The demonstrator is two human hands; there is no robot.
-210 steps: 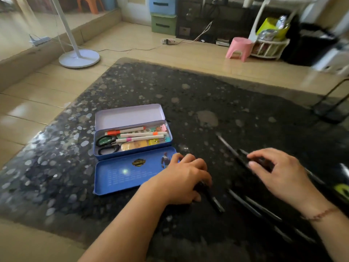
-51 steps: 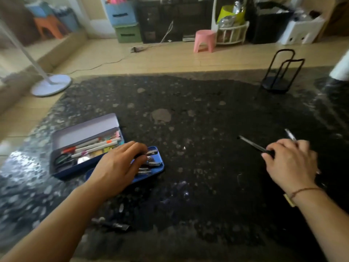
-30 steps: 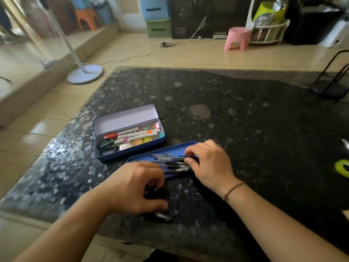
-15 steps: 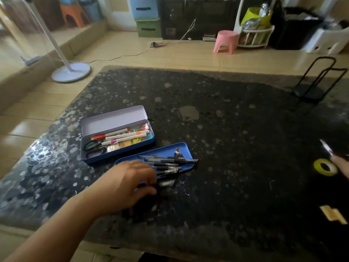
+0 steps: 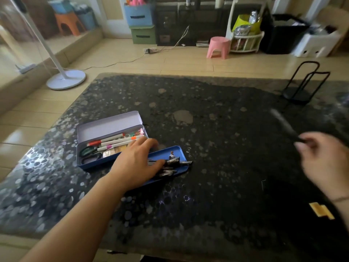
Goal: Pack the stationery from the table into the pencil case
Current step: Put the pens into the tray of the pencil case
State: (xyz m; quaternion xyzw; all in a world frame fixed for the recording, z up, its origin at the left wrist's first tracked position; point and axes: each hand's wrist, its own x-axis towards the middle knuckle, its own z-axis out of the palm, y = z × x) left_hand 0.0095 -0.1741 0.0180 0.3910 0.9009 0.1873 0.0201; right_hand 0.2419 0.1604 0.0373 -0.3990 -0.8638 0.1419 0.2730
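The blue pencil case [image 5: 105, 129] lies open on the left of the dark speckled table [image 5: 217, 138], holding markers, scissors and small items. Its blue tray [image 5: 181, 150] lies just in front, with several dark pens [image 5: 173, 165] in it. My left hand [image 5: 136, 163] rests on the tray and the pens, fingers spread and nearly straight. My right hand [image 5: 323, 159] is at the right, blurred by motion, pinching a dark pen [image 5: 283, 123] that points up and to the left.
A black wire stand [image 5: 302, 86] sits at the table's far right. A small yellow piece [image 5: 321, 210] lies near the right front edge. Beyond the table are a white fan base [image 5: 66, 80], a pink stool [image 5: 218, 47] and storage boxes.
My left hand has slid forward onto the tray and its pens. My right hand has come back in from the right edge, now holding a dark pen.
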